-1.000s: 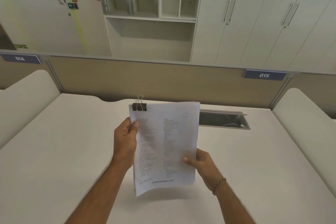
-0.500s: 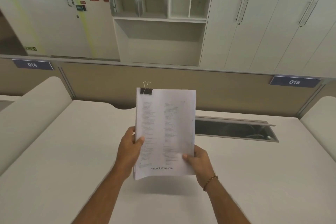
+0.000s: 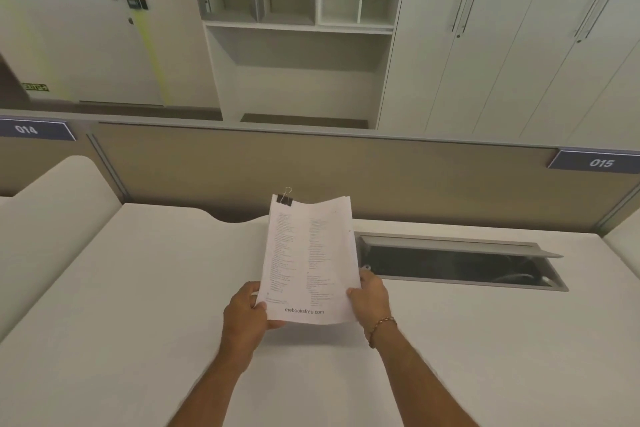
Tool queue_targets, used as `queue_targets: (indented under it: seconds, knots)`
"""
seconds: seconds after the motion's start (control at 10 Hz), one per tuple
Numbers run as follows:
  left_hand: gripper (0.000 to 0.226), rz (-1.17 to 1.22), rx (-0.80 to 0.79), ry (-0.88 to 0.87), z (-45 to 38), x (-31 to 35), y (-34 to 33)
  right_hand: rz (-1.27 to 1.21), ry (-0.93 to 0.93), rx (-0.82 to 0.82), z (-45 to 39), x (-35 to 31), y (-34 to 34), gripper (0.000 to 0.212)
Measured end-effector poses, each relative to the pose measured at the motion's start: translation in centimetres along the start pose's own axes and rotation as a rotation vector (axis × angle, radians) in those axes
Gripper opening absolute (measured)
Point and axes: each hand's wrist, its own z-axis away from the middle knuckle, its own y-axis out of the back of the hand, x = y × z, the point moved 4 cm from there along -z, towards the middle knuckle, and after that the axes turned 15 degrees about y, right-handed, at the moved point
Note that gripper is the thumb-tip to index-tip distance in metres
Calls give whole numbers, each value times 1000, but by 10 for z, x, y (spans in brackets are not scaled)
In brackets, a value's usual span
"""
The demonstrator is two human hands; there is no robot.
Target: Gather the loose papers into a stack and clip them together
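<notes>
Above white desk (image 3: 138,288), left hand (image 3: 244,314) and right hand (image 3: 370,295) fingers pinch paper stack (image 3: 310,260), binder clip (image 3: 284,198) attached.

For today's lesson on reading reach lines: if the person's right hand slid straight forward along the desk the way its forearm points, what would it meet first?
Probably the open cable tray recessed in the desk, just beyond the right hand; depth is uncertain.

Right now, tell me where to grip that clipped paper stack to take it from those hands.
Grip the paper stack at its upper left corner, from above, just beside the binder clip. The sheets are bound there, while the unclipped top right edge curls. The left hand and right hand already occupy the bottom corners.
</notes>
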Motion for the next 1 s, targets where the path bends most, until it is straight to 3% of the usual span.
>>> queue_targets:
  seconds: [0.8, 1.0]
  knots:
    - [42, -227, 124, 0, -60, -27, -30, 166, -50, 136, -25, 38, -22, 34]
    - [43, -454, 320, -11, -47, -20, -23, 450, -60, 125, -18, 34, -10, 33]
